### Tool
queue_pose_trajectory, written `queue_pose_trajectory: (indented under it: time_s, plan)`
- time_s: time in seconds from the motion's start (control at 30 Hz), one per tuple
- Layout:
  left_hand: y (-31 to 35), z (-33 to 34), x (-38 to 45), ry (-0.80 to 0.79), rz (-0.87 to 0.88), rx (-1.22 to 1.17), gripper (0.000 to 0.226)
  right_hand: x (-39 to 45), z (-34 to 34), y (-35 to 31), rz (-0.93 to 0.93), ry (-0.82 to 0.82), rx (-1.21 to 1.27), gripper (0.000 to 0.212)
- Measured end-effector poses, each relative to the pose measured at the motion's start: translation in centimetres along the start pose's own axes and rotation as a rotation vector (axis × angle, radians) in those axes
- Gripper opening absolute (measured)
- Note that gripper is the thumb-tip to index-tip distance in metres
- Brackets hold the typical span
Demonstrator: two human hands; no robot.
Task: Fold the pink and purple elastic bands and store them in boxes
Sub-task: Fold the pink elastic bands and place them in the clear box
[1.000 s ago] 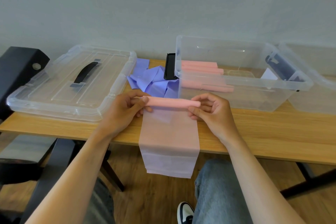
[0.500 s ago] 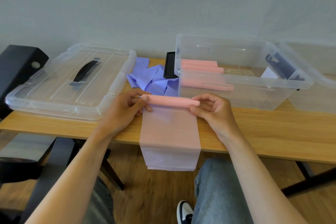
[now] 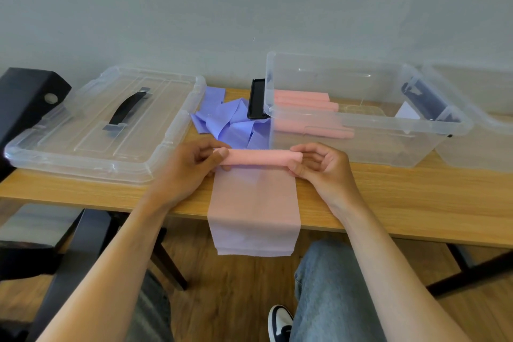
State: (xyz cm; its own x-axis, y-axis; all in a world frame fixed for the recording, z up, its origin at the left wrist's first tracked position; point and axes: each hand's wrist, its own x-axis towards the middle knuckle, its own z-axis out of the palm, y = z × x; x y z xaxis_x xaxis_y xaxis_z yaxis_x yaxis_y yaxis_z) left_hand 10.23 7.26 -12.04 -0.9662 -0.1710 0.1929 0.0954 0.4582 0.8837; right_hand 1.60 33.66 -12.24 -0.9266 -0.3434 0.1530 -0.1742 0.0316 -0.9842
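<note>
Pink elastic band [image 3: 256, 191]: partly rolled, the roll lying across the tabletop [image 3: 416, 197] near its front edge; the loose tail runs back over that edge and hangs below it. Left hand [image 3: 191, 166]: closed on the roll's left end, thumb on top. Right hand [image 3: 319, 166]: pinching the right end, fingers curled over it. Rolled pink bands [image 3: 305, 104]: stacked inside the clear box [image 3: 416, 130] directly behind the hands. Purple elastic bands [image 3: 230, 122]: loose heap toward the back edge, between the box and the clear lid [image 3: 91, 125] at the left end. No readable labels or writing.
</note>
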Motion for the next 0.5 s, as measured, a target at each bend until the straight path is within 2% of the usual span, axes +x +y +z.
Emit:
queue_pose_trajectory:
  time_s: [0.2, 0.33, 0.43, 0.5]
  plan:
    - [-0.31, -0.32, 0.05, 0.046, 0.001, -0.013, 0.013, -0.20, 0.35, -0.09, 0.042, -0.009, 0.047, 0.029]
    - [-0.35, -0.12, 0.06, 0.053, -0.003, -0.050, 0.015, -0.03, 0.10, 0.09, 0.018, -0.003, -0.035, 0.027]
    - [-0.07, 0.17, 0.10, 0.023, -0.007, 0.007, 0.009, 0.00, -0.08, 0.19, -0.003, 0.002, -0.046, 0.025]
    - [0.00, 0.24, 0.09, -0.009, 0.024, 0.053, 0.013, -0.03, -0.08, 0.21, -0.010, -0.004, -0.038, 0.024]
